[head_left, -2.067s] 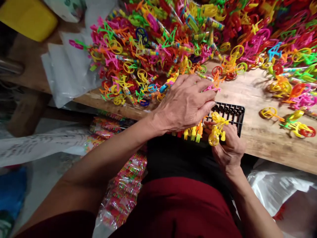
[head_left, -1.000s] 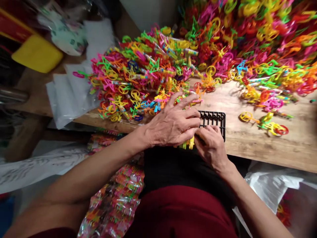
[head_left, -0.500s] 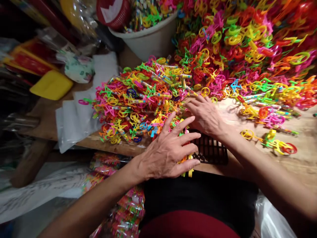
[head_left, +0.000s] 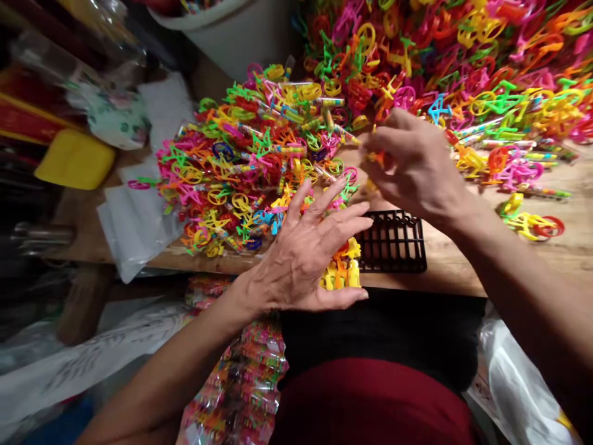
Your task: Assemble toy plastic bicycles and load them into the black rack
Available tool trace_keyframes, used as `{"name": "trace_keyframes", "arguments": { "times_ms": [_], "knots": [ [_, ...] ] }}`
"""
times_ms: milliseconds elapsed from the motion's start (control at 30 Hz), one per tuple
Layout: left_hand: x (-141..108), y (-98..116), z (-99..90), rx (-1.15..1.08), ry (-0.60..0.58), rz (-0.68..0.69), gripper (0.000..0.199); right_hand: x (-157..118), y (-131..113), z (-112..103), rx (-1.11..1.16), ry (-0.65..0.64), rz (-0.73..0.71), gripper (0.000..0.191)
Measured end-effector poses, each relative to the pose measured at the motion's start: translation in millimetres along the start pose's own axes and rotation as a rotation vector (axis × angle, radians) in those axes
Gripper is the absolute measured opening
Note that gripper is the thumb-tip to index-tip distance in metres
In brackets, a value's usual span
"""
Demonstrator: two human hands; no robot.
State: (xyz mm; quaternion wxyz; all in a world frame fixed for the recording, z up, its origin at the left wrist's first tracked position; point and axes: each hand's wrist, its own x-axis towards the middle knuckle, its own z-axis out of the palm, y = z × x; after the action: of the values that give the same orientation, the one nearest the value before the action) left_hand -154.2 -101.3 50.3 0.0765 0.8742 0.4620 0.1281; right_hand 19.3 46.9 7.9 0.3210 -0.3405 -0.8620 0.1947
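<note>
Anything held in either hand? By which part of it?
Right hand: seemingly an orange toy, too blurred to tell which part. Left hand: spread over toys at the black rack; whether it grips any can't be told.

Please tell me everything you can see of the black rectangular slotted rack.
The black rectangular slotted rack looks like rigid plastic, its thin bars forming open cells through which wood shows. It lies flat near the front edge of the brown wooden table. Yellow and orange plastic toys and the left hand hide its left end; whether the hand touches it is unclear.
</note>
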Motion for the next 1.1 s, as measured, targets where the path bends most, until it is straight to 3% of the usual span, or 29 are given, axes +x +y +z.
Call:
{"name": "trace_keyframes", "arguments": {
  "times_ms": [100,233,367,533,600,700,767,867,1000,1100],
  "knots": [
    [1.1,5.3,-7.5,0.039,-0.051,-0.003,0.054,-48.4,13.1,-19.5,0.129,0.122,0.022,0.007],
    [4.9,8.0,-8.2,0.075,-0.13,-0.008,0.036,-99.7,25.1,-19.5,0.025,0.073,0.023,0.009],
    [6.7,4.8,2.9,0.049,-0.078,0.025,0.03,-108.6,16.7,-8.2,-0.296,-0.032,0.052,0.014],
    [5.2,6.3,6.7,-0.003,-0.073,0.017,0.018,-106.1,8.8,-3.0,-0.327,-0.096,0.166,0.016],
    [3.3,6.8,5.6,-0.032,-0.053,0.014,0.021,-108.4,8.8,-4.7,-0.27,-0.072,0.151,0.017],
    [0.6,5.1,5.2,-0.079,0.004,-0.006,0.048,-110.9,5.5,-8.0,-0.154,0.082,0.139,0.013],
    [-0.5,3.0,5.8,-0.121,0.042,-0.01,0.07,-110.9,-0.9,-8.9,-0.035,0.193,0.202,0.011],
    [-1.0,0.7,7.1,-0.145,0.065,-0.033,0.082,-110.8,-15.9,-7.2,0.266,0.175,0.357,0.011],
    [-0.2,0.4,6.6,-0.153,0.062,-0.067,0.077,-115.4,-36.8,-0.3,0.562,0.107,0.483,0.021],
    [0.6,1.2,4.8,-0.159,0.053,-0.084,0.047,-122.1,-46.9,8.7,0.688,0.107,0.444,0.028]
  ]
}}
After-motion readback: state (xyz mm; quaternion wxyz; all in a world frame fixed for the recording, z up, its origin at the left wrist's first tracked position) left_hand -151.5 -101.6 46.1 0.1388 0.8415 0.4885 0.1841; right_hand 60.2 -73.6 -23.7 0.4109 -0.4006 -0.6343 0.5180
